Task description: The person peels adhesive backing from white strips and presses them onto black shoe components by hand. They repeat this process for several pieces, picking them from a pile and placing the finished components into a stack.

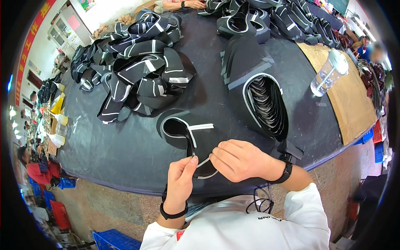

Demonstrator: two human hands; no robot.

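A black curved piece, looking like a shoe upper, lies at the near middle of the table with a white strip across it and white edging round its opening. My left hand is closed on its near edge, thumb on top. Just to the right, my right hand is closed, its fingertips pinching a thin white tape that curves along the near edge of the piece. Whether the tape is fully stuck there I cannot tell. My right fingers partly hide the piece.
A fanned stack of similar black pieces lies right of centre. Heaped black pieces cover the far left, with more uppers at the back. A clear bottle stands near a cardboard sheet. Another person's hand shows beyond.
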